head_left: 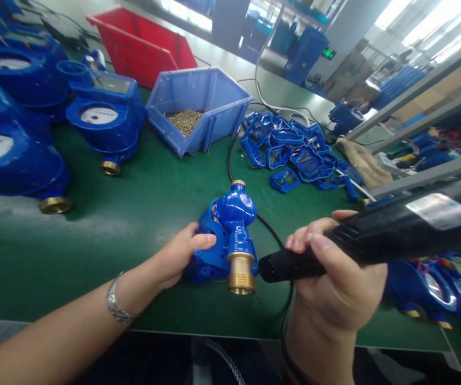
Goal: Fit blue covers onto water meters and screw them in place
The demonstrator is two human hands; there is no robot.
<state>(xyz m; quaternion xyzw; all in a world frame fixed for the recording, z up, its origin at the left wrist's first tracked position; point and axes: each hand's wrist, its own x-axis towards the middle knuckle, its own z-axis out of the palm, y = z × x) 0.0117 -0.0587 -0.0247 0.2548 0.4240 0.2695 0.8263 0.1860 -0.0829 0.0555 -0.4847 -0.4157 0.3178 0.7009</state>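
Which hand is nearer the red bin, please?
Left: the left hand, holding a meter, is in front of the red bin; the right hand, holding a black tool, is farther right.

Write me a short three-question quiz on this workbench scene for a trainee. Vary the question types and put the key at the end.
1. True or false: the right hand grips a black cylindrical handheld tool.

2. What lies inside the open pale-blue plastic bin?
A) White cloths
B) Small brass-coloured pieces
C) Red bottle caps

3. Fill in the missing colour: the left hand holds a glossy blue rounded fitting, whose threaded metal end is ____-coloured.

Key:
1. True
2. B
3. Brass (gold is also acceptable)
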